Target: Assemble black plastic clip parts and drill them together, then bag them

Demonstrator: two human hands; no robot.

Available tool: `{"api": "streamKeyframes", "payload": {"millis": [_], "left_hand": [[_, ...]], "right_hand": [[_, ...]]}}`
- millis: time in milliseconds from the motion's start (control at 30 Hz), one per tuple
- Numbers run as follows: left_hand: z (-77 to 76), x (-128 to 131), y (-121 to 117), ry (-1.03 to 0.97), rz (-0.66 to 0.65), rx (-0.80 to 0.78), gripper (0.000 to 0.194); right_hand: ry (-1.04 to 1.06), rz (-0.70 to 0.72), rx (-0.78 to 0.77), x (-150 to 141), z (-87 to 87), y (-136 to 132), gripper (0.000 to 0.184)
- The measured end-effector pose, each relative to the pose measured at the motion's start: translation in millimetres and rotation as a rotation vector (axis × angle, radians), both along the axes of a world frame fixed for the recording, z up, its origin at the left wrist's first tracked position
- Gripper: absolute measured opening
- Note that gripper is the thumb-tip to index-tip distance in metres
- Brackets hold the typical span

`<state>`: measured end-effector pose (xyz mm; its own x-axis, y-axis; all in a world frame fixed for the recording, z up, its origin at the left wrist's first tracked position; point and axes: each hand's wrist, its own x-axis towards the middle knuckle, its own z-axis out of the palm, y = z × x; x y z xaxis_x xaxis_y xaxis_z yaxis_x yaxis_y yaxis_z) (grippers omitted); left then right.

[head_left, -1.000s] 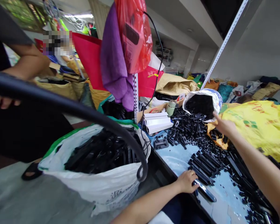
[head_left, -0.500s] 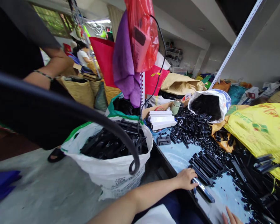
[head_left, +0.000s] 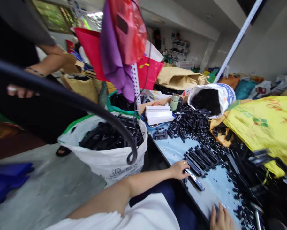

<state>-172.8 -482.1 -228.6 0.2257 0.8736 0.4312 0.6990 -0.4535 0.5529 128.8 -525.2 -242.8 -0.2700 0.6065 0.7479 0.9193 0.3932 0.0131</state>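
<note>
My left hand is at the table's near edge, fingers curled onto one end of a long, shiny dark part. The part lies slanted on the light blue tabletop. Just beyond it is a row of long black plastic parts laid side by side. Lower down, my right hand rests on the tabletop with its fingers spread; the frame's bottom edge cuts it off. Nothing shows in those fingers.
A white sack of black parts stands left of the table. Small black pieces spill from a tipped sack. A yellow bag lies right. A curved black rod crosses the foreground. A co-worker's arm is at left.
The camera view has shifted, and more of my right hand shows on the tabletop. My left hand stays at the same end of the shiny part. The co-worker's fingers now show.
</note>
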Motion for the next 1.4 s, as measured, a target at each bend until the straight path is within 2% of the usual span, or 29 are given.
{"api": "streamKeyframes", "payload": {"millis": [67,133,233,467,700,967,1233,1400], "left_hand": [[1.1,-1,-3,-0.025,0.008,-0.007,0.029],[2.3,-1,-5,-0.035,0.004,-0.013,0.029],[3.9,-2,-8,-0.036,-0.004,-0.02,0.027],[7.6,-3,-14,-0.033,-0.006,0.005,0.027],[6.5,-2,-13,-0.03,-0.027,0.026,0.026],[7.0,-1,-14,-0.017,-0.024,0.022,0.025],[8.3,1,-19,-0.03,-0.005,0.061,0.023],[9.1,1,-19,-0.017,-0.011,0.072,0.022]], "right_hand": [[-0.106,-0.085,0.041,-15,15.5,-10,0.044],[-0.164,-0.125,0.012,-26,28.9,-17,0.041],[-0.174,-0.161,-0.033,-31,36.8,-22,0.037],[-0.13,-0.141,-0.105,-26,25.4,-26,0.039],[-0.204,-0.151,-0.043,-30,33.1,-26,0.034],[-0.185,-0.172,-0.061,-29,32.8,-28,0.034],[-0.109,-0.109,-0.155,-20,22.1,-30,0.043],[-0.145,-0.128,-0.145,-19,21.4,-29,0.049]]}}
